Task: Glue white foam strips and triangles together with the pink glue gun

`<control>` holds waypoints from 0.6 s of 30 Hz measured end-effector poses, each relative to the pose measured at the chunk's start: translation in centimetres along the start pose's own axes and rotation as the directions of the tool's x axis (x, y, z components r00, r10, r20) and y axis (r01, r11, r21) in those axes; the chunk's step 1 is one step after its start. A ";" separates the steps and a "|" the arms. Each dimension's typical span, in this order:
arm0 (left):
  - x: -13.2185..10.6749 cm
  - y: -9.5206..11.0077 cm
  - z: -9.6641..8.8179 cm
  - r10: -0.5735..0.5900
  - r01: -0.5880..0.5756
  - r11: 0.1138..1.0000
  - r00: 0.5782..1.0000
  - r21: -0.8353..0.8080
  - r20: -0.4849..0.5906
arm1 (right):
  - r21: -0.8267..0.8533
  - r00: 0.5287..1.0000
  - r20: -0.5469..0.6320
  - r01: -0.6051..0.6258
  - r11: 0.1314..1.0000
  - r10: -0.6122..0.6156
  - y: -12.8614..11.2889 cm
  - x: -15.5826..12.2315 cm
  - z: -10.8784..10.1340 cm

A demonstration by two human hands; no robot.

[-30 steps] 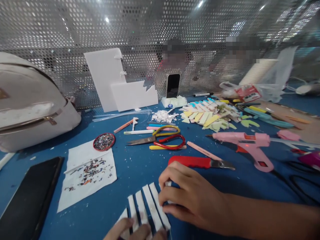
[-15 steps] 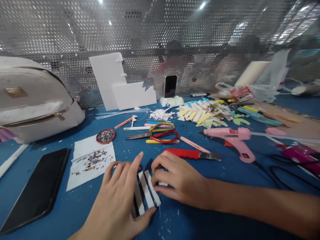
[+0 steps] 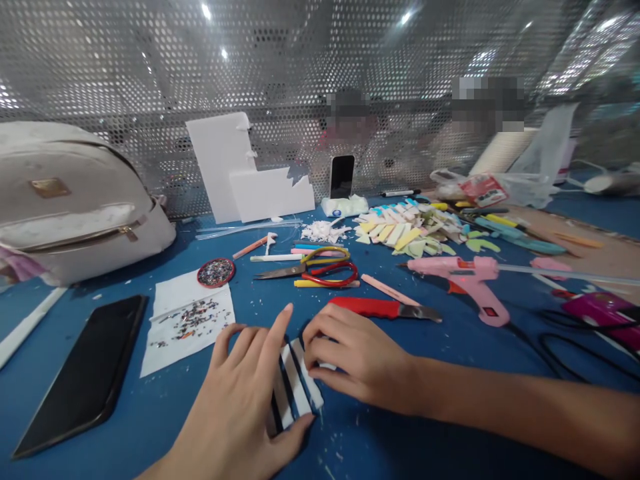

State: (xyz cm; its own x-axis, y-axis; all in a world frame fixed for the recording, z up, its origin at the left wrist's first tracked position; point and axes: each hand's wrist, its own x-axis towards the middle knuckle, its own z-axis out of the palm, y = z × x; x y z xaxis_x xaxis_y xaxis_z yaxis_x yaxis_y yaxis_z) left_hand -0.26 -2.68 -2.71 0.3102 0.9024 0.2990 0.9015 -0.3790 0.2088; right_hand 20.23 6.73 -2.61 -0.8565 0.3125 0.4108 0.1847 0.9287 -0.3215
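Several white strips [image 3: 296, 383], like cut foam board or card, lie side by side on the blue table with narrow dark gaps between them. My left hand [image 3: 250, 387] rests over the left ones, fingers spread, its thumb at their near ends and its palm hiding part of them. My right hand [image 3: 357, 353] is closed at the right side of the row, fingers curled and a bit of white strip showing between thumb and fingers. Just beyond it lies a red-handled knife [image 3: 367, 307]. Scissors [image 3: 305, 268] with yellow and red handles lie farther back.
A pink glue gun [image 3: 465, 270] with its cord lies right. Left are a black phone [image 3: 83, 373], a paper sheet with dark bits [image 3: 193, 327], a round glitter dish [image 3: 216, 272] and a backpack [image 3: 80, 207]. Behind stand white boards [image 3: 270, 195] and heaped paper strips [image 3: 410, 227].
The view has shifted slightly, so the things at left sit a little farther right. Both hands keep nearly the same pose at the white strips.
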 end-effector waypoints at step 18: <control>0.0 0.2 0.0 0.004 -0.004 1.000 1.000 0.008 -0.007 | -0.026 1.000 0.009 0.018 0.999 -0.018 0.2 -0.1 0.3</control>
State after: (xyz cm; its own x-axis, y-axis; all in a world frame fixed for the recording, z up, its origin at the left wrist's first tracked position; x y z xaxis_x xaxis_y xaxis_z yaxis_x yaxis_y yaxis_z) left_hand -0.10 -2.78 -2.68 0.3121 0.8994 0.3060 0.9024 -0.3813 0.2005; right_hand 20.16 6.86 -3.00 -0.8639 0.2941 0.4088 0.1816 0.9391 -0.2917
